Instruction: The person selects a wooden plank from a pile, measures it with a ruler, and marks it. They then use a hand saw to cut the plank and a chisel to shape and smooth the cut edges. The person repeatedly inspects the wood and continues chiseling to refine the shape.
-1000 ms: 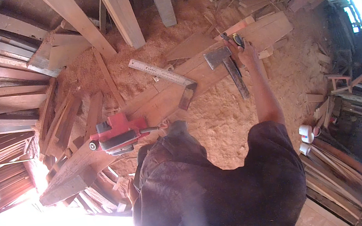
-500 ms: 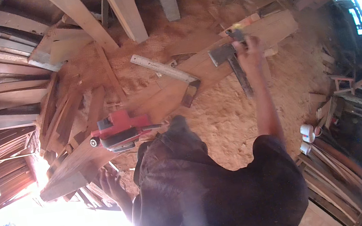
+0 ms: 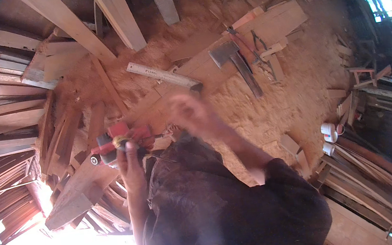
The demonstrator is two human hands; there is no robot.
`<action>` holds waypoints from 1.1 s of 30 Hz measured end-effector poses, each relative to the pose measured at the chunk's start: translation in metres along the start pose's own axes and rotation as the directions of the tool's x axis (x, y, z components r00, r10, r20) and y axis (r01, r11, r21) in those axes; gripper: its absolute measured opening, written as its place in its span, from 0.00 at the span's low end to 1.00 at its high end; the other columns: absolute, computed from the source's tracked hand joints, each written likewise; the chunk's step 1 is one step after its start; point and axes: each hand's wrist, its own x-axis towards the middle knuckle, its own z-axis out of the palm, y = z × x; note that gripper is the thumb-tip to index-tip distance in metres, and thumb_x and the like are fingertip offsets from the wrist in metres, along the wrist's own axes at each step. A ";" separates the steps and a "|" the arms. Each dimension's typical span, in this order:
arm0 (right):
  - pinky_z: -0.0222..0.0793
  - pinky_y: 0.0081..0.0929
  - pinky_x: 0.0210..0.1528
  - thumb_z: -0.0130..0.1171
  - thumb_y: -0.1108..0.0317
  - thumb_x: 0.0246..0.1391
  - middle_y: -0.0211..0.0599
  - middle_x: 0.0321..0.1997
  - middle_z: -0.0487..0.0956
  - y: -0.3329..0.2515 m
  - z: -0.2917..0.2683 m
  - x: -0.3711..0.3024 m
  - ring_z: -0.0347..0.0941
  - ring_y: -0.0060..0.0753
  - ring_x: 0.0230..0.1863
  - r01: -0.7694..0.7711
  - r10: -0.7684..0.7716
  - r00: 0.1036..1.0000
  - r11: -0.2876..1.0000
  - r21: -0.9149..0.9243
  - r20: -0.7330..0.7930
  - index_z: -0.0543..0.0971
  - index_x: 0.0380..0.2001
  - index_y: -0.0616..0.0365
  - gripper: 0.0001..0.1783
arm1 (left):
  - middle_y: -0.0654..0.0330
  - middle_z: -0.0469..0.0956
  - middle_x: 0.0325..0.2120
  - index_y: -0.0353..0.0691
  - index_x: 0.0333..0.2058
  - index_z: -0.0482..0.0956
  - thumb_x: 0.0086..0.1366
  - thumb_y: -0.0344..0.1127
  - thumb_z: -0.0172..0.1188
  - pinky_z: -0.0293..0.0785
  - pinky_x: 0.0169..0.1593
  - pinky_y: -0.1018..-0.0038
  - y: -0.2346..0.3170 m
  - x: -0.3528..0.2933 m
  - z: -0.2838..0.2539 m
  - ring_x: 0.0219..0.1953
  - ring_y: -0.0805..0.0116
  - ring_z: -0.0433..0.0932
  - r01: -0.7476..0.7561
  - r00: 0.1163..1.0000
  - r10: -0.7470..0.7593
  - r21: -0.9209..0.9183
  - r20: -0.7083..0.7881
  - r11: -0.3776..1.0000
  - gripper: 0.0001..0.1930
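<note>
My left hand (image 3: 131, 168) is raised over the red power planer (image 3: 120, 132), its fingers closed on a small yellow and dark thing (image 3: 120, 142) that is too blurred to name. The planer lies on a long wooden plank (image 3: 153, 101) and is partly hidden behind that hand. Smeared by motion, my right hand (image 3: 190, 113) hovers above the plank, between the planer and a try square (image 3: 165, 76). Its fingers cannot be made out. A broad-headed tool with a wooden handle (image 3: 245, 71) rests farther along the plank, beside black-handled pliers (image 3: 258, 40).
Sawdust (image 3: 275, 122) covers the floor around the plank. Upright boards (image 3: 115, 16) lean at the back, and stacked timber (image 3: 10, 105) fills the left side. White containers (image 3: 329, 134) stand at the right near long strips of wood (image 3: 362, 182). My foot (image 3: 174, 133) is at the plank's near edge.
My right hand has left the far right end of the plank and come back toward the middle. My left hand has risen over the planer and now holds the small yellow and dark thing.
</note>
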 end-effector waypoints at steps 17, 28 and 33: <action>0.73 0.43 0.55 0.74 0.54 0.58 0.44 0.52 0.77 0.190 -0.235 0.031 0.74 0.43 0.53 -0.243 0.088 0.899 0.915 -0.321 -0.428 0.77 0.59 0.60 0.32 | 0.51 0.87 0.42 0.39 0.53 0.81 0.67 0.41 0.72 0.80 0.51 0.62 -0.015 -0.121 -0.100 0.48 0.56 0.87 0.117 0.908 0.172 0.628 -0.381 0.770 0.20; 0.68 0.30 0.36 0.66 0.59 0.68 0.29 0.32 0.68 0.049 -0.127 -0.016 0.68 0.21 0.34 -0.122 0.230 0.969 0.764 0.634 -0.091 0.78 0.52 0.53 0.16 | 0.47 0.87 0.41 0.39 0.51 0.82 0.65 0.46 0.73 0.81 0.50 0.58 -0.047 -0.178 -0.178 0.47 0.50 0.87 0.311 0.845 -0.020 0.460 -0.535 0.832 0.22; 0.66 0.22 0.32 0.65 0.61 0.71 0.27 0.30 0.70 -0.010 -0.029 -0.041 0.67 0.20 0.29 0.054 -0.056 0.998 0.733 0.678 -0.019 0.77 0.54 0.56 0.16 | 0.53 0.87 0.40 0.38 0.51 0.82 0.66 0.44 0.74 0.81 0.49 0.66 -0.057 -0.220 -0.250 0.44 0.64 0.86 0.291 0.827 -0.005 0.421 -0.562 0.859 0.21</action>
